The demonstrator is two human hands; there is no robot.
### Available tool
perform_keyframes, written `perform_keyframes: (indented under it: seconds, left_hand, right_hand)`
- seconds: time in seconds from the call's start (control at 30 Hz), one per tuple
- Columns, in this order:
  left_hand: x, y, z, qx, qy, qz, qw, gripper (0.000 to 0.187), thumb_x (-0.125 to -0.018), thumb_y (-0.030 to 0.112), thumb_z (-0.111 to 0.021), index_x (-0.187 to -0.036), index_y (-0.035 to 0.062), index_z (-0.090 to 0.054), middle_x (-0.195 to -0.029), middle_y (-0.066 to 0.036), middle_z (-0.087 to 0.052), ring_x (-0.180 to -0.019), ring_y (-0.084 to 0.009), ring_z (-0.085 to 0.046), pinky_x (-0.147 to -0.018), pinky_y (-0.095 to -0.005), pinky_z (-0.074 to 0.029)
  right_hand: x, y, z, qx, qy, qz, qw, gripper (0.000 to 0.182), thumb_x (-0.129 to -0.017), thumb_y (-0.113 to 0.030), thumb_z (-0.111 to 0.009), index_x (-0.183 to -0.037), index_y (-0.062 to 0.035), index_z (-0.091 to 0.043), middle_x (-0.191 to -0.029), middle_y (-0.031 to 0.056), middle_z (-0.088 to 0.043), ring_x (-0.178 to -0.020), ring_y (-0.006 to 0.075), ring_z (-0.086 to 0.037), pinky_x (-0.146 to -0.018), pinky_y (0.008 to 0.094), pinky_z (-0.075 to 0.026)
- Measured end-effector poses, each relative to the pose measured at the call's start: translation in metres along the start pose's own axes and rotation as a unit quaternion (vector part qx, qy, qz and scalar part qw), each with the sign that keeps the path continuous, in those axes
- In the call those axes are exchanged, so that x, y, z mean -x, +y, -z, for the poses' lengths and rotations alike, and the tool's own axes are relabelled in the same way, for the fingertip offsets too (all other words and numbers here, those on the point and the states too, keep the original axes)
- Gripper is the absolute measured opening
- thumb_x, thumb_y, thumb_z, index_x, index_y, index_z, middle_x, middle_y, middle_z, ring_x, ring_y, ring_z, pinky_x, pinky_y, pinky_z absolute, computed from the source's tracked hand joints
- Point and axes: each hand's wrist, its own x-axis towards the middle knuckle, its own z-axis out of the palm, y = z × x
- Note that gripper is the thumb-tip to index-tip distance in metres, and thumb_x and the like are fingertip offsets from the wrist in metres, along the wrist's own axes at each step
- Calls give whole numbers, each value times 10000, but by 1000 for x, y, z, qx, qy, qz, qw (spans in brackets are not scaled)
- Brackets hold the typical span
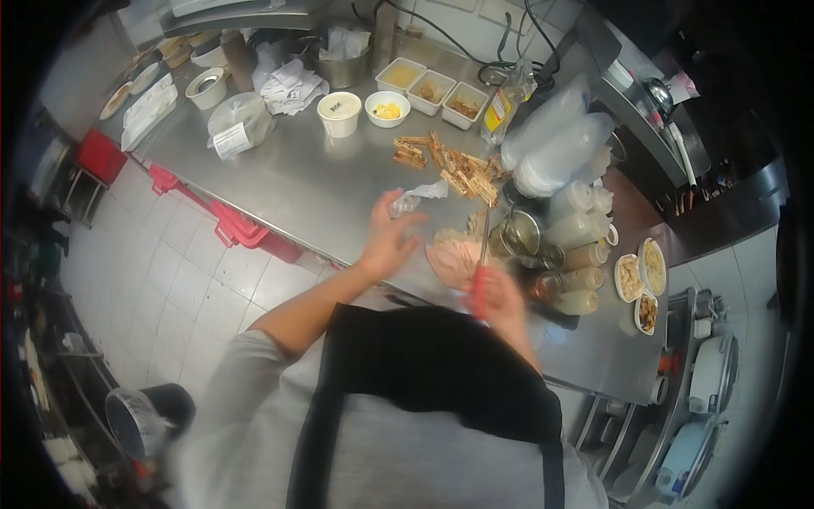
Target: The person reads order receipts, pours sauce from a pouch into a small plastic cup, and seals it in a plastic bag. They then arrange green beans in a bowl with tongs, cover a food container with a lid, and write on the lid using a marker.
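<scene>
Metal surface (305,191), near edge partly hidden by apron (441,356). Left hand (393,235) half-open; right hand (503,300) blurred, grip closed round red-handled tool (481,287), tip pointing away, beside unclear pinkish item (449,260). Crumpled plastic (407,204) at left fingertips; cannot tell if pinched.

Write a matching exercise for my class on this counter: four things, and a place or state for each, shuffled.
Column one:
1. Right hand
2. Left hand
3. Wooden clothespins
4. Bowl beside the lidded white tub

Column two:
A. Heaped on the metal counter
B. Grips a red-handled tool
C. Contains yellow pieces
D. At some crumpled clear plastic

Pairs: 1-B, 2-D, 3-A, 4-C
</scene>
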Motion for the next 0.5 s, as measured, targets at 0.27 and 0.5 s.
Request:
perform_keyframes:
  seconds: [0.27,0.5]
  left_hand:
    - [-49,-91,11,237,-254,148,926,425,-727,8,-657,-1136,105,-596,-1096,-101,-587,-1072,-233,-552,-909,-331,-431]
    - [-66,-51,97,530,-434,205,699,474,-739,-66,-628,-1200,-11,-533,-1219,-103,-550,-958,-202,-634,-864,-294,-478]
  right_hand:
    - [-2,32,-8,83,15,-26,996,488,-766,-16,-679,-1212,-32,-483,-934,44,-603,-814,93,-573,-744,219,-455]
    - [-14,-4,-37,66,-92,-90,989,510,-730,-16,-710,-1202,-33,-516,-936,41,-610,-852,104,-579,-755,225,-473]
